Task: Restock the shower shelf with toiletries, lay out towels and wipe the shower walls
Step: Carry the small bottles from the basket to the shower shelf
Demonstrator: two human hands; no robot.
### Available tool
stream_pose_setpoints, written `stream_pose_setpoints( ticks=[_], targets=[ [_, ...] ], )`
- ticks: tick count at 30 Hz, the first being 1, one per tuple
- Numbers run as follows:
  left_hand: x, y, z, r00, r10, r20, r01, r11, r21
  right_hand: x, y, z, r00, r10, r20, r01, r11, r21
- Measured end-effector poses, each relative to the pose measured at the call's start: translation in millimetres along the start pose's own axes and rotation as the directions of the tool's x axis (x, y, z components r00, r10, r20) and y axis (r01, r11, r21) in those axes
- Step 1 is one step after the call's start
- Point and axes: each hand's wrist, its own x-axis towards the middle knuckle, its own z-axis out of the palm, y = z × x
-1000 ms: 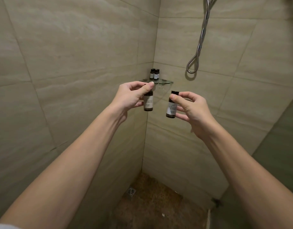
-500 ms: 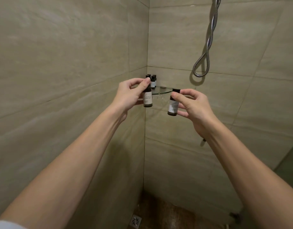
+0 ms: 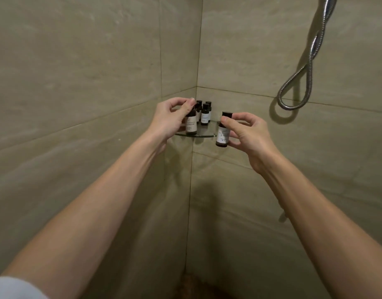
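A small glass corner shelf (image 3: pixel 204 133) is fixed where the two tiled walls meet. A few small dark bottles with pale labels (image 3: pixel 205 114) stand at its back. My left hand (image 3: pixel 171 118) pinches another such bottle (image 3: pixel 191 125) by its cap, upright at the shelf's left front edge; whether its base touches the glass I cannot tell. My right hand (image 3: pixel 248 132) holds a second bottle (image 3: pixel 224 132) upright, just right of the shelf's front edge and slightly lower.
Beige stone tiles cover both walls. A metal shower hose (image 3: pixel 302 83) hangs in a loop on the right wall, above and right of the shelf. A brown floor patch (image 3: pixel 192 285) shows at the bottom.
Both hands have risen and moved in towards the corner shelf with their bottles. The left bottle now sits level with the shelf edge. The view has come closer.
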Motion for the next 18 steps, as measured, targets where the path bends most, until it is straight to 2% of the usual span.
stream_pose_setpoints(
  ticks=[8,18],
  targets=[
    [67.9,-35.6,21.1,0.999,-0.015,-0.034,0.017,0.998,0.063,82.8,21.3,11.0,0.997,0.022,0.079,-0.022,1.0,0.005],
    [119.9,-67.7,22.6,1.0,0.012,-0.017,-0.01,0.988,0.152,137.1,51.0,27.7,0.998,0.012,0.066,-0.007,0.997,-0.075]
  ],
)
